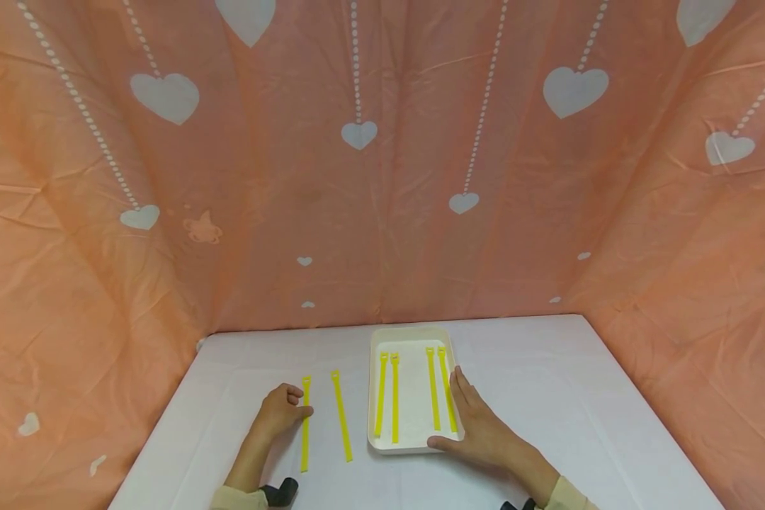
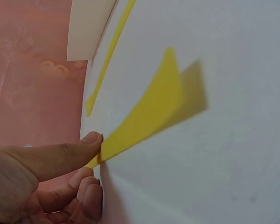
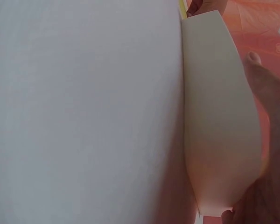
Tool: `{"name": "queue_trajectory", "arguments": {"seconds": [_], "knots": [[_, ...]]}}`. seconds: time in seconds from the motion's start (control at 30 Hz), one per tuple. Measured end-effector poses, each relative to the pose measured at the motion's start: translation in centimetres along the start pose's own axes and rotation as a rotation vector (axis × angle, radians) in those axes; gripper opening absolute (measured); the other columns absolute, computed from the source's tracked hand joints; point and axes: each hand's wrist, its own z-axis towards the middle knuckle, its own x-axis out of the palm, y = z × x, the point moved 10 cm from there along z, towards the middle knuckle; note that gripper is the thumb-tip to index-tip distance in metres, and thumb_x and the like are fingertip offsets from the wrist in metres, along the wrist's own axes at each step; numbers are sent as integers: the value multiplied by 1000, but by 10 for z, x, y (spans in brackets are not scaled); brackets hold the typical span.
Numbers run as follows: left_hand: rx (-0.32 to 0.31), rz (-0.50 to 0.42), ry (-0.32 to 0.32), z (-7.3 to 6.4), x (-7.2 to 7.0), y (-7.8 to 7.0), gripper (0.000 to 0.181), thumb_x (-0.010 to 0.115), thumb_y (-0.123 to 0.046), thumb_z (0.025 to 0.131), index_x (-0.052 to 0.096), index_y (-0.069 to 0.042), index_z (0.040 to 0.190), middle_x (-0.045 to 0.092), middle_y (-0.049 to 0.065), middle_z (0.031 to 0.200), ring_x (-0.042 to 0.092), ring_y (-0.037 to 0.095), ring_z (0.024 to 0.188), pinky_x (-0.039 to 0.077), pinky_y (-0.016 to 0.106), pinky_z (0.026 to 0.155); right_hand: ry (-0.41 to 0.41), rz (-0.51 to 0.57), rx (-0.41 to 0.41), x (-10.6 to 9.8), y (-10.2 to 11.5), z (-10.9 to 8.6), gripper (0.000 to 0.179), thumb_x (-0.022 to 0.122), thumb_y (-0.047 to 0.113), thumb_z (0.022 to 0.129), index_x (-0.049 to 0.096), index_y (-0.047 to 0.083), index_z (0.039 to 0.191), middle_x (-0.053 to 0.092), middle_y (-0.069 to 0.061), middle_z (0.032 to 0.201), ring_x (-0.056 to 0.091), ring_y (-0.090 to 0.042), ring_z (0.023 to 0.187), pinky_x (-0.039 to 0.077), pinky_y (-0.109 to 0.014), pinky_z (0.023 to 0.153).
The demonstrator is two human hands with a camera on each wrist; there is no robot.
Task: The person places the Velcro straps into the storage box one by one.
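Between its thumb and curled fingers my left hand pinches a yellow cable strap with a slotted head. In the left wrist view the strap's near part stands off the table and casts a shadow. Just to its right lies another yellow strap. My right hand rests against the white tray, its straight fingers along the right side and its thumb at the front rim. Inside the tray lie two yellow straps on the left and two more on the right, roughly lengthwise.
A white cloth covers the table. Orange curtains with pale hearts enclose it at the back and both sides. Dark wrist devices show at both cuffs.
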Motion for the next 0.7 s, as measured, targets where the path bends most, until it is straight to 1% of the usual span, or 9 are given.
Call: {"name": "queue_trajectory", "arguments": {"seconds": [0.1,0.23,0.43,0.7], "knots": [[-14,1,-6,1,0,2,37,89,-7,84,65,8,109,64,16,96,61,30,90,54,43,83,2,1,1,0,0,0,132,72,76,88,8,-6,169,2,-23,179,17,-45,163,31,-61,127],[-12,8,-25,2,-2,3,33,88,-6,84,67,8,106,66,15,93,63,28,87,55,40,79,-3,-3,-1,-1,2,0,132,73,76,88,9,-7,169,4,-24,178,18,-45,162,32,-61,126],[-24,-33,-37,4,-5,6,26,84,-4,85,71,10,102,70,12,87,65,22,80,55,32,70,-16,-14,-11,-3,4,-1,133,75,74,87,10,-9,168,6,-26,177,19,-46,162,34,-62,125],[-23,-60,-45,7,-8,11,19,83,-6,87,72,7,97,70,8,82,65,17,75,54,28,66,1,-4,6,0,1,1,132,74,74,88,8,-6,169,3,-23,178,16,-43,163,31,-61,127]]}}
